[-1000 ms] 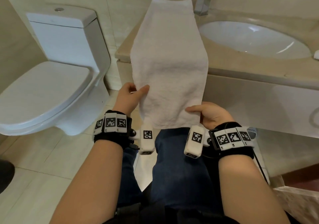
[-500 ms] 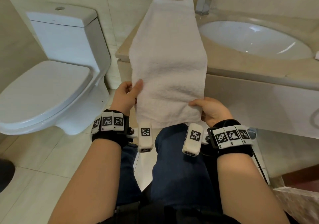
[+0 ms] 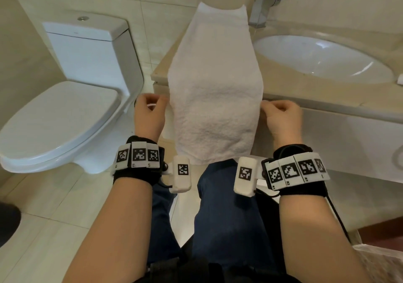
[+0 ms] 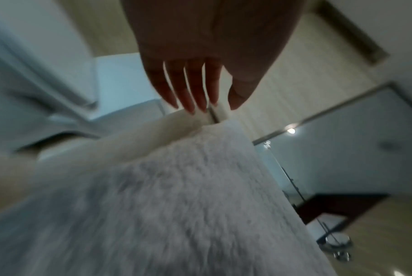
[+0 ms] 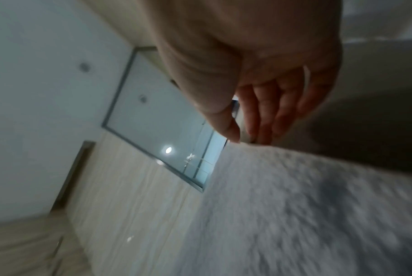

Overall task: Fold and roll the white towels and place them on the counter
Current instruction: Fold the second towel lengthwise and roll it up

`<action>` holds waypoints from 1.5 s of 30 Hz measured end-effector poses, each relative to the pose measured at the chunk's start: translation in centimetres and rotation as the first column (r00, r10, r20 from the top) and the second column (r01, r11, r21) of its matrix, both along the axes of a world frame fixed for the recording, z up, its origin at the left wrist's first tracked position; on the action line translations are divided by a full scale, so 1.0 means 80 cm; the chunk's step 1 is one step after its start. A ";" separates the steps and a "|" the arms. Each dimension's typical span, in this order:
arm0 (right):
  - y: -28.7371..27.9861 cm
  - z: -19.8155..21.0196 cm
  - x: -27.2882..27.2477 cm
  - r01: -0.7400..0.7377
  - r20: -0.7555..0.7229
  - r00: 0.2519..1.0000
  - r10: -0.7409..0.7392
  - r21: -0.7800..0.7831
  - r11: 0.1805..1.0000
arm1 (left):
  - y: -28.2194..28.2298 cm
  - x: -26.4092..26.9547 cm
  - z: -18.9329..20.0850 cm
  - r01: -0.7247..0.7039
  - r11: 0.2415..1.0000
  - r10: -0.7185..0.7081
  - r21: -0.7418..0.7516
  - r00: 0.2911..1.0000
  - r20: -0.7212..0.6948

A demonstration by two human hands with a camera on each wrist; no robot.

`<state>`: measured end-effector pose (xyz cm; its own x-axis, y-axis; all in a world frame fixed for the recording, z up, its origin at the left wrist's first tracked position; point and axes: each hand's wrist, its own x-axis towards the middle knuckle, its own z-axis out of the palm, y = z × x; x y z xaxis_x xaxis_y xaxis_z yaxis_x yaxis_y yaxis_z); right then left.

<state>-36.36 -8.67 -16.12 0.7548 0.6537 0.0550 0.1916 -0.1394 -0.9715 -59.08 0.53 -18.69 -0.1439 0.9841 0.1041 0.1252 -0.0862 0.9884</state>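
A white towel [image 3: 216,99], folded into a long strip, lies on the beige counter [image 3: 327,99] left of the sink, and its near end hangs over the counter's front edge. My left hand [image 3: 150,112] hovers just left of the hanging part with loosely curled fingers and holds nothing. In the left wrist view the fingers [image 4: 190,93] are relaxed above the towel [image 4: 188,196]. At the towel's right edge is my right hand [image 3: 279,114]. In the right wrist view its fingertips [image 5: 259,134] are at the edge of the towel [image 5: 306,205], with no visible grip.
A white oval sink [image 3: 316,57] with a chrome faucet [image 3: 268,1] sits in the counter to the right. A white toilet [image 3: 65,112] stands close on the left. The cabinet front [image 3: 349,151] is below the counter, and my legs in blue jeans [image 3: 229,217] are below the towel.
Both hands have let go of the towel's lower end and moved up and outward to its sides. The towel's near end now hangs free.
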 end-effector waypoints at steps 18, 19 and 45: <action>0.129 0.100 -0.007 -0.180 0.428 0.404 0.808 -0.829 0.529 | 0.087 0.074 0.122 0.537 0.797 -0.464 -0.277 0.250 -0.850; 0.137 0.103 -0.005 -0.162 0.413 0.383 0.826 -0.850 0.500 | 0.095 0.076 0.129 0.534 0.779 -0.492 -0.327 0.200 -0.847; 0.474 0.141 0.126 0.000 0.343 0.468 0.815 -0.922 0.388 | 0.421 0.238 0.163 0.421 0.826 -0.373 -0.373 -0.087 -0.924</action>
